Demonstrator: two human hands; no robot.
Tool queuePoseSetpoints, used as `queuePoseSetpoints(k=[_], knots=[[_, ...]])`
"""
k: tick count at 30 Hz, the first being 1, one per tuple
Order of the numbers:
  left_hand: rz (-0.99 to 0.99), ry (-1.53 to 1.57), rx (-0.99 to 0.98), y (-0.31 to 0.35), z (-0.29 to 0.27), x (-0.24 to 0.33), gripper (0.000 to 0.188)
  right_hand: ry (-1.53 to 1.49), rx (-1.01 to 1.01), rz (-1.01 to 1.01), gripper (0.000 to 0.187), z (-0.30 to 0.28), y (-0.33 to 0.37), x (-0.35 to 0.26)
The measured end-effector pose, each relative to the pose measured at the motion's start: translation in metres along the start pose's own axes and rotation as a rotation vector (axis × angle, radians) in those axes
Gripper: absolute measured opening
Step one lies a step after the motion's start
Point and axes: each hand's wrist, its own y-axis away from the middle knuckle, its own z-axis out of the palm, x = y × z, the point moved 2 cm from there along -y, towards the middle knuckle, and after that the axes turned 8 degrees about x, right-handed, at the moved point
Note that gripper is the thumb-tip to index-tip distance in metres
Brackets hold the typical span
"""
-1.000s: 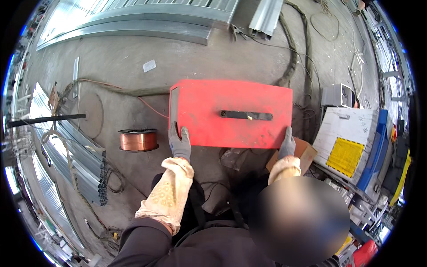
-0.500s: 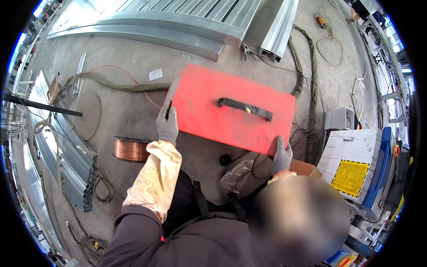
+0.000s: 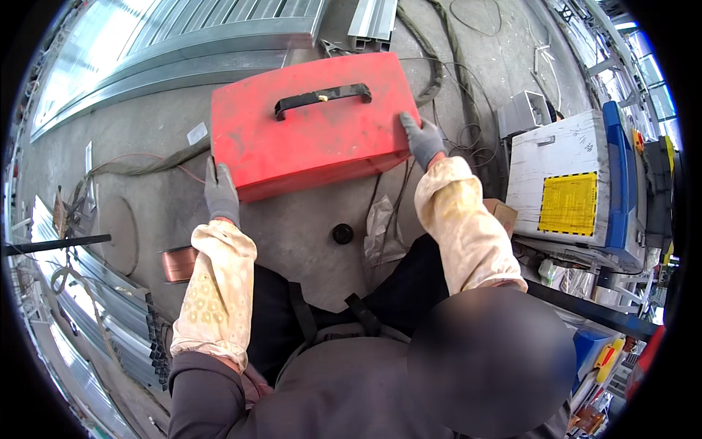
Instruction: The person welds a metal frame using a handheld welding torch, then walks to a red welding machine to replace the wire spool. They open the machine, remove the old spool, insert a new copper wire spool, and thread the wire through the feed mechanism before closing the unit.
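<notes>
I count two grey-gloved hands, left hand and right hand, one red case with one black handle, one copper-coloured spool, one small black round piece, one plastic bag, one cardboard box, one white cabinet with one yellow panel. Case: boxy, long side across my view, red top with grey-black smudges and scuffs, near face a darker red strip. Handle runs lengthwise, bar type, ends bent down, one pale yellowish spot mid-span. I've got the case out front over the concrete floor, right end farther from the body than the left; can't tell if its underside clears the floor. Both hands hold it, one at each near corner. Right thumb on the top, other fingers round the end; left fingers pressed to the left end, full wrap hidden from me. Spool is just beside the left sleeve, partly covered by it. Round piece and bag on the floor, nearer the body than the case.
</notes>
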Motion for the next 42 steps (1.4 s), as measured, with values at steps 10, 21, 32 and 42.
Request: queuePoseSetpoints(k=[10, 21, 32, 42], knots=[[-0.459, -0.015, 0.352, 0.094, -0.094, -0.102, 0.015, 0.031, -0.001, 0.047, 0.065, -0.001, -0.017, 0.018], [-0.544, 0.463, 0.273, 0.054, -0.053, -0.249, 0.036, 0.085, 0.033, -0.002, 0.055, 0.008, 0.021, -0.028], [-0.429, 0.43, 0.252, 0.055, -0.029, -0.294, 0.071, 0.07, 0.028, 0.069, 0.061, -0.01, 0.009, -0.02], [-1.163, -0.357, -0.171, 0.217, -0.047, -0.166, 0.012, 0.103, 0.037, 0.061, 0.065, -0.025, 0.014, -0.02]])
